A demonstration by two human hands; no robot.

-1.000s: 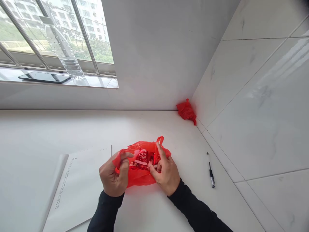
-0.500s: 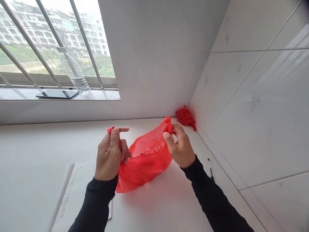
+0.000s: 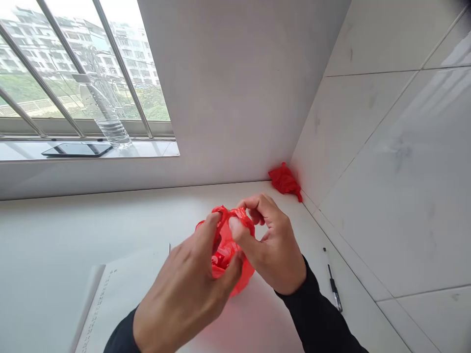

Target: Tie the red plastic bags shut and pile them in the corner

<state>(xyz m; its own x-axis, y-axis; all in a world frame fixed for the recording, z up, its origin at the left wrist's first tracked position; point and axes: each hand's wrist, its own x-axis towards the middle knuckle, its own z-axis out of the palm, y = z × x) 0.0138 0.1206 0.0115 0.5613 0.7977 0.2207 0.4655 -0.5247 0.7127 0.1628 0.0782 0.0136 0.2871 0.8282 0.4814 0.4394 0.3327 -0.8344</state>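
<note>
A thin red plastic bag (image 3: 245, 277) hangs bunched between both hands above the white table, its mouth gathered at the top. My left hand (image 3: 187, 284) curves around the near left side, fingers and thumb closed on the plastic. At the upper right of the mouth, my right hand (image 3: 270, 240) pinches the rim between thumb and fingers. Inside the bag some red item with white marks shows through the gap, too covered to name. Much of the bag is hidden behind my left hand.
A second crumpled red bag (image 3: 284, 180) lies in the back corner. An open notebook (image 3: 121, 289) is at the left, a pen (image 3: 334, 289) at the right. On the windowsill are a water bottle (image 3: 110, 122) and a dark tablet-like device (image 3: 77, 150). Tiled wall (image 3: 386, 186) bounds the right side.
Both hands have come together, and the bag, earlier stretched wide between them, is now bunched up. My left hand has moved right and turned, gripping the bag nearer its mouth.
</note>
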